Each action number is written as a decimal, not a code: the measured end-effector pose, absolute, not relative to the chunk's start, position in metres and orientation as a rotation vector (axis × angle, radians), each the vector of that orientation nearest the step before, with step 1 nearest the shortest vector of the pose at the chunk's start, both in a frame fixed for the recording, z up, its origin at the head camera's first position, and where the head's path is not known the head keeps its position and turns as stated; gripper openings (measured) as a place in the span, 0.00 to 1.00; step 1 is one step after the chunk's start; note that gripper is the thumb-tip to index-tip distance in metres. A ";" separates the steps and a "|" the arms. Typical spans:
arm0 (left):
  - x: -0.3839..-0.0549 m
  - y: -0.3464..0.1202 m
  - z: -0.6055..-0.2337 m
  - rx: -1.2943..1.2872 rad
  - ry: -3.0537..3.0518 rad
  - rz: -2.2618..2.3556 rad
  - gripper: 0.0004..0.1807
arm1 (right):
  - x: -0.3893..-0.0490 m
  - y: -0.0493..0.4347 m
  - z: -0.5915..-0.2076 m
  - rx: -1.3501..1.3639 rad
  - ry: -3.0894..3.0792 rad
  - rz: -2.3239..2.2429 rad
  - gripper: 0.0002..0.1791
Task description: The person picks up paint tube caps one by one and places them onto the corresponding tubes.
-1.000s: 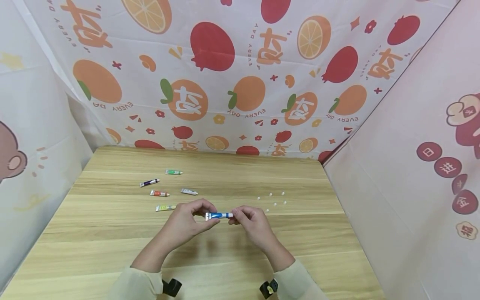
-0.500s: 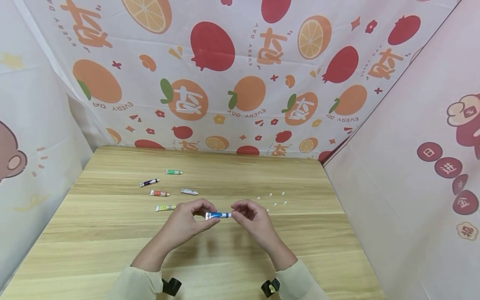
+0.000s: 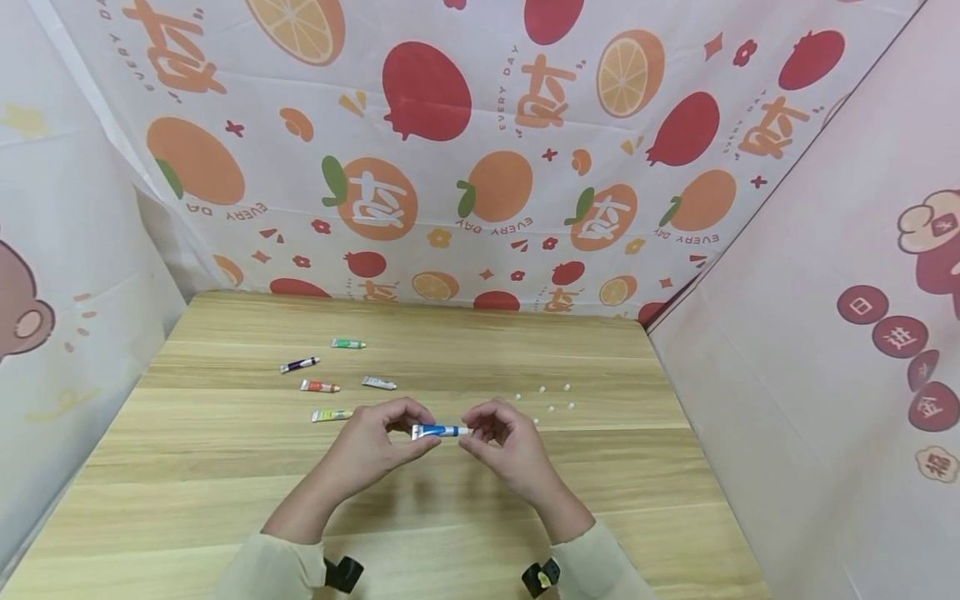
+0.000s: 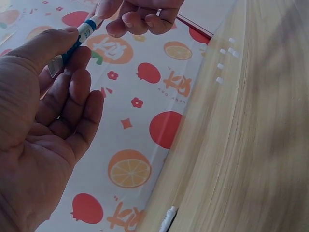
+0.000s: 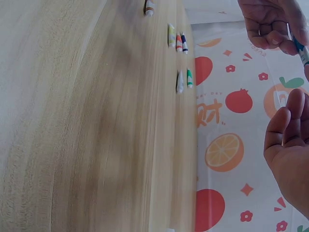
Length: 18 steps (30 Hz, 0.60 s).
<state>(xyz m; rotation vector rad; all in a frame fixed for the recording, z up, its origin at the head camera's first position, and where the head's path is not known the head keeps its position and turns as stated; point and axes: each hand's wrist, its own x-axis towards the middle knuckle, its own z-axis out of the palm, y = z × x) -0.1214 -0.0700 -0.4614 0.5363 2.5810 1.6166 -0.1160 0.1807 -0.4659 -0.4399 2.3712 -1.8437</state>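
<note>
A small blue paint tube [image 3: 435, 431] lies level above the wooden table, its white cap end pointing right. My left hand [image 3: 378, 437] pinches its crimped end between thumb and fingers. My right hand [image 3: 512, 440] is curled at the other end, thumb and index finger on either side of the white tip. In the left wrist view, a right fingertip meets the tip of the tube [image 4: 86, 32], while the other right fingers curl loosely. The right wrist view shows only part of the tube [image 5: 300, 48], cut off by the frame edge.
Left on the table [image 3: 600, 500] lie green [image 3: 348, 343], purple [image 3: 299, 365], red [image 3: 319, 387], white [image 3: 378, 383] and yellow [image 3: 331, 416] tubes. A brown tube [image 5: 149, 7] shows in the right wrist view. Several tiny white pieces [image 3: 551, 408] lie right. Printed cloth [image 3: 495, 187] hangs behind.
The right thumb and index finger have spread from a close pinch on the tube's tip, showing more of it. My left hand and the tube have stayed nearly still.
</note>
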 end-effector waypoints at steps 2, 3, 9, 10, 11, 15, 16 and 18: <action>-0.121 -0.070 -0.462 0.535 2.580 1.615 0.10 | -0.116 0.180 -0.465 -0.437 2.385 -1.829 0.12; -0.121 -0.071 -0.462 0.536 2.579 1.616 0.10 | -0.115 0.180 -0.464 -0.436 2.390 -1.824 0.11; -0.122 -0.070 -0.462 0.552 2.584 1.617 0.10 | -0.114 0.179 -0.463 -0.424 2.403 -1.797 0.08; -0.122 -0.070 -0.462 0.551 2.583 1.617 0.10 | -0.114 0.179 -0.463 -0.423 2.401 -1.795 0.08; -0.122 -0.071 -0.462 0.549 2.583 1.616 0.10 | -0.115 0.179 -0.463 -0.422 2.399 -1.793 0.08; -0.122 -0.072 -0.460 0.551 2.581 1.616 0.10 | -0.115 0.178 -0.464 -0.431 2.398 -1.788 0.07; -0.122 -0.072 -0.460 0.554 2.582 1.617 0.10 | -0.115 0.178 -0.464 -0.436 2.400 -1.787 0.07; -0.122 -0.072 -0.460 0.561 2.584 1.618 0.10 | -0.116 0.177 -0.464 -0.445 2.408 -1.782 0.07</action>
